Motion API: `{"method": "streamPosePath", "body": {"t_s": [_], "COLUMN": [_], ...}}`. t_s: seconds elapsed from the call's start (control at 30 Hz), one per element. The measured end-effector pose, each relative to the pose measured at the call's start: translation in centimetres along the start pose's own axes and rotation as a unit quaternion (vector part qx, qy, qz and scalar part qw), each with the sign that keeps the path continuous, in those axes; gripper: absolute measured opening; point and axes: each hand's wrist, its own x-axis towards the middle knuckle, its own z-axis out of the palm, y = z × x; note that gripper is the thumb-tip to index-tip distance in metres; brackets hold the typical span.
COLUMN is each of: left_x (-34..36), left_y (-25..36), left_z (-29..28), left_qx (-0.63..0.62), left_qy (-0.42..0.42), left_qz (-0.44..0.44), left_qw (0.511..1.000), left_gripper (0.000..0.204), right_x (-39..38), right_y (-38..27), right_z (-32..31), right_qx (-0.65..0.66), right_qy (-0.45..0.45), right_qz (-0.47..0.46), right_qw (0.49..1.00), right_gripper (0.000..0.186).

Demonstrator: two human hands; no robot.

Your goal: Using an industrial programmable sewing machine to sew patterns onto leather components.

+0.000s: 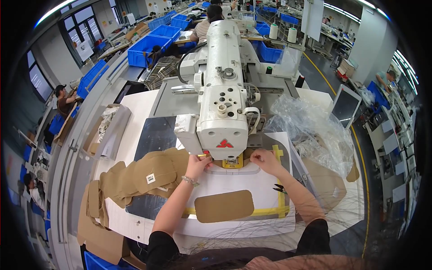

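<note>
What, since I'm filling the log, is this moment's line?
left hand: left of yellow frame; right hand: opposite side; tan panel: on white sheet; grips: unclear

The tan cloth-like panel [225, 206] looked matt, the sewing machine [221, 58] smooth and glossy, the plastic wrapping [310, 126] crinkled, shiny.

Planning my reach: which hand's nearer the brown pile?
Left hand, by the right edge of the brown pile; the right hand is farther, right of the yellow plate.
</note>
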Motion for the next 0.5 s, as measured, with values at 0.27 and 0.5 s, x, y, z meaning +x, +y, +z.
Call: {"method": "streamPosePath", "body": {"t_s": [0.27,0.5], "left_x": [-1.9,-8.6], "left_y": [-0.5,-0.9], "left_z": [0.2,0.0], "left_qx": [0.042,0.107], "left_qy": [-0.033,-0.097], "left_qz": [0.063,0.101], "left_qw": [0.997,0.984], "left_gripper": [0.013,0.012], "right_x": [-1.7,-8.4], "right_y": [-1.4,-2.7], "right_z": [-1.3,-2.1], "right_qx": [-0.020,-0.117], "right_qy": [-0.033,-0.033], "right_qz": [-0.029,-0.134], "right_qw": [0.999,0.984], "right_gripper": [0.009,0.012]}}
